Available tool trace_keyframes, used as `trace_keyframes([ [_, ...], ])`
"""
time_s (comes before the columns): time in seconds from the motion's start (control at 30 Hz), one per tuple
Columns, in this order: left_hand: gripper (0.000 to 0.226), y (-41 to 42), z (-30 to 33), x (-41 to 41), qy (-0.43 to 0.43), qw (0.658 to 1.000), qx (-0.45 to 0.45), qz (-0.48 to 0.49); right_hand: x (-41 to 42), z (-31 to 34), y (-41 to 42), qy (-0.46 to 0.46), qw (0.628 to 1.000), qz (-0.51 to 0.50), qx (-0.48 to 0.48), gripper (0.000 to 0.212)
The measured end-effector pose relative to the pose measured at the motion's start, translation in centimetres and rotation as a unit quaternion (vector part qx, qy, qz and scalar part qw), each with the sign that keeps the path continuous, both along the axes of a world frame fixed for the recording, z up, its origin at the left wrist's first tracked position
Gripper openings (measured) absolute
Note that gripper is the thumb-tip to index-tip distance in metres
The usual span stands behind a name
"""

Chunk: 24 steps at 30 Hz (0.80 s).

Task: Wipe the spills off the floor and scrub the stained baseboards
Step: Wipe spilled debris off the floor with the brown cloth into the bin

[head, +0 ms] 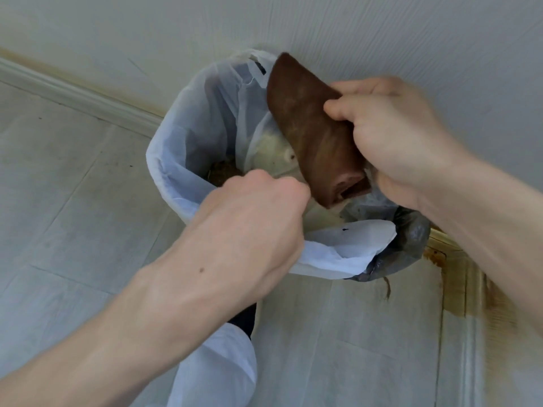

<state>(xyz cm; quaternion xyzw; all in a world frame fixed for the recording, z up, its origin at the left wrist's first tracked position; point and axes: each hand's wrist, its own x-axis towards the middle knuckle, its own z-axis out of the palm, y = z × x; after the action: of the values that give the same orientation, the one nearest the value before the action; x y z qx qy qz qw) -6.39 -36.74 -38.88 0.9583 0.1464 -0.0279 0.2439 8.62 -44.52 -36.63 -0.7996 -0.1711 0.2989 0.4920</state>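
My right hand (393,133) grips a brown, stained, flat sponge (305,124) and holds it over the open mouth of a bin lined with a white bag (188,136). My left hand (255,218) is curled on the bag's near rim, holding it open. Crumpled dirty paper and brown debris (223,171) lie inside the bin. A brown stain (470,292) runs along the baseboard and the floor edge at the right. The baseboard (73,92) at the left has a yellowish line above it.
The bin stands in a corner against the white wall (352,30). A dark grey inner bag (411,239) bulges at the bin's right side. Pale floor tiles (64,177) carry small dark specks. My white-covered leg (214,365) is below the bin.
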Motion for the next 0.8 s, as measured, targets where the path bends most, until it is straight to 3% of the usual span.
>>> trace_keyframes([
  [0.1, 0.058, 0.3, 0.5, -0.1, -0.064, 0.997, -0.038, -0.016, 0.2, -0.1, -0.5, 0.016, 1.0, -0.011, 0.008, 0.029],
  [0.13, 0.061, 0.4, 0.0, 0.2, -0.044, 0.998, -0.03, -0.027, 0.2, -0.1, -0.6, 0.013, 1.0, -0.017, 0.01, 0.027],
  [0.2, 0.048, 1.3, -0.5, 0.4, 0.052, 0.999, -0.014, -0.002, 0.0, 0.0, -0.7, 0.01, 0.999, -0.037, 0.019, 0.025],
  [0.23, 0.043, 1.8, -0.5, 0.5, 0.054, 0.998, -0.013, 0.027, 0.1, 0.0, -0.9, 0.01, 0.998, -0.049, 0.026, 0.025],
  [0.33, 0.059, 2.4, 0.5, 0.6, -0.064, 0.998, -0.015, 0.013, 0.1, -0.3, -1.3, 0.016, 0.997, -0.064, 0.037, 0.027],
  [0.4, 0.061, 2.0, -0.2, 0.8, -0.008, 0.999, -0.003, -0.032, -0.1, -0.2, -1.5, 0.027, 0.996, -0.064, 0.049, 0.029],
  [0.47, 0.047, 2.8, -0.5, 0.8, 0.058, 0.998, 0.013, 0.013, -0.2, -0.1, -1.7, 0.03, 0.996, -0.068, 0.055, 0.032],
  [0.57, 0.063, 3.0, 0.4, 0.8, -0.045, 0.999, -0.004, 0.013, -0.3, -0.4, -2.0, 0.012, 0.996, -0.07, 0.054, 0.033],
  [0.6, 0.066, 2.8, 0.1, 0.8, -0.031, 0.999, -0.006, -0.012, -0.2, -0.5, -2.1, 0.009, 0.996, -0.067, 0.052, 0.033],
  [0.67, 0.051, 2.7, -0.2, 0.9, 0.067, 0.997, 0.002, -0.028, -0.4, -0.5, -2.2, 0.007, 0.996, -0.07, 0.047, 0.033],
  [0.7, 0.044, 3.0, -0.3, 0.9, 0.071, 0.997, 0.014, -0.009, -0.4, -0.5, -2.3, 0.004, 0.997, -0.067, 0.045, 0.032],
  [0.8, 0.059, 2.9, 0.6, 1.1, -0.049, 0.999, -0.001, 0.002, -0.3, -0.7, -2.4, -0.008, 0.997, -0.067, 0.042, 0.025],
])
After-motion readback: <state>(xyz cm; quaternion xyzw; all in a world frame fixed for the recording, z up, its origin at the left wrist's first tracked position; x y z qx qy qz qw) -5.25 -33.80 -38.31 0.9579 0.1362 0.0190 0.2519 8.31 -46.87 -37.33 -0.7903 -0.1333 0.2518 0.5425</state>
